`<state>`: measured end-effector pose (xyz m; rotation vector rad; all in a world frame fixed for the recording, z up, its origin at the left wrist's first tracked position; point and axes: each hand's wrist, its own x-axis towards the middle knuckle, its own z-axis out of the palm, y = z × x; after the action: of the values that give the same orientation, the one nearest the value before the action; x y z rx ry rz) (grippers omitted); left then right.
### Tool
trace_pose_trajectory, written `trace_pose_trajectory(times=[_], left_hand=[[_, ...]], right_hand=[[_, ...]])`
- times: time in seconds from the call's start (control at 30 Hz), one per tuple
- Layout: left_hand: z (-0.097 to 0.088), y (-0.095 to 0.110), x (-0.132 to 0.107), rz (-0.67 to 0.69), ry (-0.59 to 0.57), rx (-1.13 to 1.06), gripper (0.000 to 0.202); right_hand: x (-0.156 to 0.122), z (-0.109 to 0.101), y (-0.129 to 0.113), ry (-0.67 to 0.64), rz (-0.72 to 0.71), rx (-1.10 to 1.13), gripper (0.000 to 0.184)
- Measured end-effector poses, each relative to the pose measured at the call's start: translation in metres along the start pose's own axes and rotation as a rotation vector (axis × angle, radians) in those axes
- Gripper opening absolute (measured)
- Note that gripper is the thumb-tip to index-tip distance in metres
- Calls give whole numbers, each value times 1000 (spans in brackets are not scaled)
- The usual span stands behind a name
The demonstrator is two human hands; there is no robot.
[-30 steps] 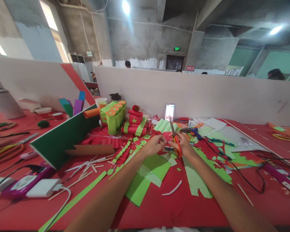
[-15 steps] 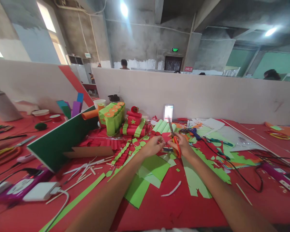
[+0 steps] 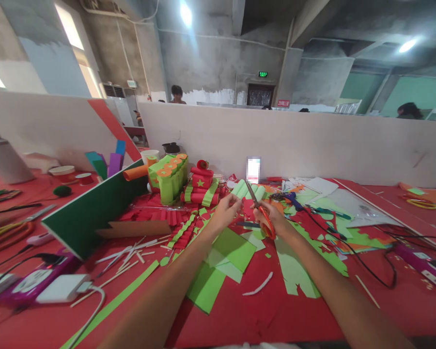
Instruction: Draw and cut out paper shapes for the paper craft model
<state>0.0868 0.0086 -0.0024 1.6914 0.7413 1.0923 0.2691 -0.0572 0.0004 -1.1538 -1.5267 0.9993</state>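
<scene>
from my end, the scissors (image 3: 257,205) show slim dark blades and orange-red handles, slanting up and leftward, just nearer me than the green rolls (image 3: 242,189). my right grip (image 3: 275,219), nearer and to the right of the rolls, is wrapped around the handles. my left grip (image 3: 226,213), nearer and to their left, has curled fingers; i can't tell whether it pinches anything. green sheets (image 3: 236,249) lie well nearer than the rolls on the red table (image 3: 283,320).

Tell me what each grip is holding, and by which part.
The right grip has the scissors by their orange handles. Whether the left grip pinches anything small cannot be told.
</scene>
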Motion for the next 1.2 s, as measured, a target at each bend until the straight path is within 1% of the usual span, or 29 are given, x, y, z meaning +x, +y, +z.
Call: trace_pose_trajectory(times=[0.13, 0.27, 0.43, 0.63, 0.8, 0.97, 1.1, 1.2], left_hand=[[-2, 5, 2, -46, 102, -152, 25], [-3, 7, 2, -64, 153, -209, 23], [-1, 5, 3, -68, 146, -226, 22], [0, 5, 3, -56, 144, -226, 21], [0, 5, 3, -48, 139, -216, 17], [0, 7, 2, -42, 138, -210, 16], [1, 7, 2, -40, 139, -212, 16], [0, 6, 3, -34, 135, -207, 16]], right_hand=[[-5, 3, -3, -93, 31, -14, 46], [-9, 6, -5, -133, 10, -62, 43], [-10, 8, -3, -153, 19, -120, 45], [-7, 9, 3, -142, 22, -106, 46], [-8, 10, 0, -120, 24, -127, 45], [-9, 10, -3, -132, 31, -90, 47], [-8, 10, 0, -140, 16, -70, 47], [-7, 9, 2, -145, 33, -44, 46]])
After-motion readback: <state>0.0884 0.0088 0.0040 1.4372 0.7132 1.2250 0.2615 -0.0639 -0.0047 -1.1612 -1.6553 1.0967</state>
